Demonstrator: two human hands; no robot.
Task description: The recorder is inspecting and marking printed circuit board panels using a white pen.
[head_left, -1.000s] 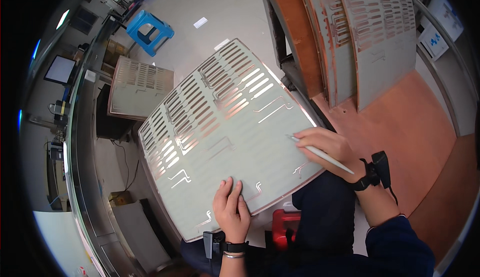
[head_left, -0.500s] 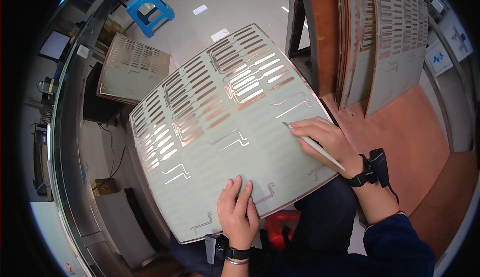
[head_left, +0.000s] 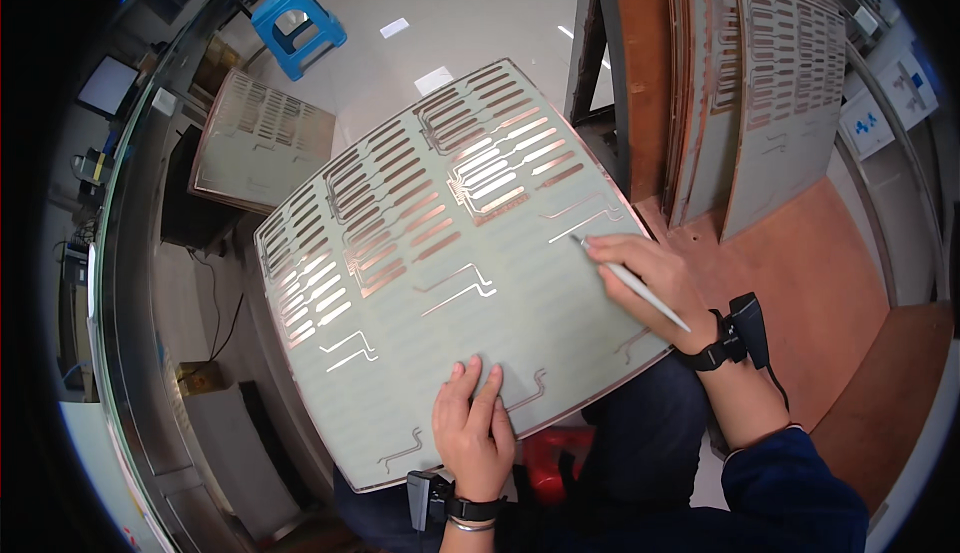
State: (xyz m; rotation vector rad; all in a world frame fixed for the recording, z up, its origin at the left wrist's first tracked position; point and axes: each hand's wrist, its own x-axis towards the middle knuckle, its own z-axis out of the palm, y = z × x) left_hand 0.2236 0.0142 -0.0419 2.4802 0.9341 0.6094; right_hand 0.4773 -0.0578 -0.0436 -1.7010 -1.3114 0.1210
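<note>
Across my lap lies a large pale green circuit panel (head_left: pixel 510 323) with shiny copper traces, tilted away from me. Flat on its near part rests my left hand (head_left: pixel 475 428), fingers stretched out and holding nothing. My right hand (head_left: pixel 655 288) is closed round a slim craft knife (head_left: pixel 645 295) with a white handle. The knife's small dark tip is at the panel's right side, close to the end of a straight copper trace (head_left: pixel 572 230). Whether the tip touches the surface I cannot tell.
Several similar panels (head_left: pixel 785 103) lean upright on a reddish-brown board (head_left: pixel 800 283) at the right. Another stack of panels (head_left: pixel 265 143) stands at the left, beside a long glass-edged bench (head_left: pixel 140 353). A blue stool (head_left: pixel 297 28) is on the floor at the back.
My right hand and the knife have shifted slightly, with the tip a little higher and closer to the straight trace. My left hand stays flat on the panel. The view has moved slightly.
</note>
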